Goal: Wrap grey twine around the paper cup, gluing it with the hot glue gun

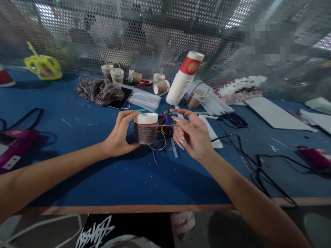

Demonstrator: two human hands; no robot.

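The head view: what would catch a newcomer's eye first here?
Probably the tall, leaning stack of paper cups, white with a red cup on top, standing toward the back of the blue table. Next, the cup wrapped in brown cord at the center, held in the left hand, and the bright yellow basket-like object at the back left.

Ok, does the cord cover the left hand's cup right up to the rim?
No, the cord stops below a red stripe, leaving the white top of the cup bare.
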